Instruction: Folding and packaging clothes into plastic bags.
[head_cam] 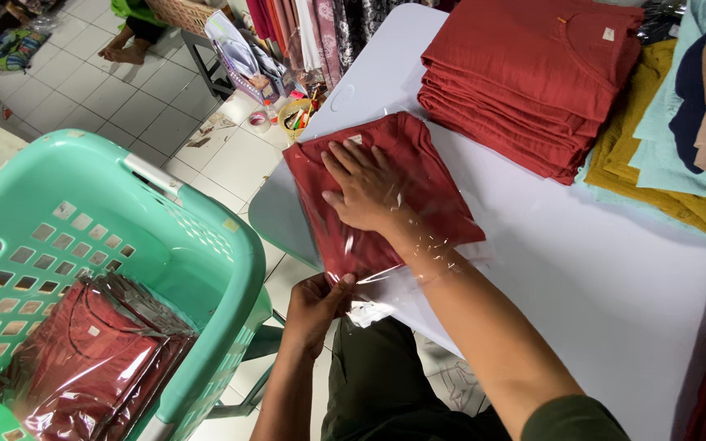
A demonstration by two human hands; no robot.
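Item one: a folded dark red garment (386, 192) of matte, slightly crinkled woven cloth, roughly square, lying inside a clear plastic bag (418, 282) whose film is thin, glossy and creased, throwing small white glints. We take the white table (582, 269) as our landmark; its top is smooth and flat with a rounded corner. The garment sits at the table's near edge, one corner reaching past that edge, and a small pale label shows at its neckline.

Our right hand (367, 189) lies flat on top of the garment, inside the film, fingers spread wide and pressing down, gripping nothing. Our left hand (318, 304) is just below the table's edge, thumb and fingers pinched narrowly on the open mouth of the bag.

Item two: a stack of red garments (525, 82), same cloth, neatly folded in thick layers, at the far side of the table. Beside it, along the table's right side, we list a mustard-yellow garment (639, 175) and pale teal cloth (680, 155), both soft and rumpled.

Item three: a mint-green laundry basket (124, 237) of hard moulded plastic, with square holes in its walls, standing left of the table and well apart from the hands. Inside it lie bagged red garments (91, 359), shiny under wrinkled film.
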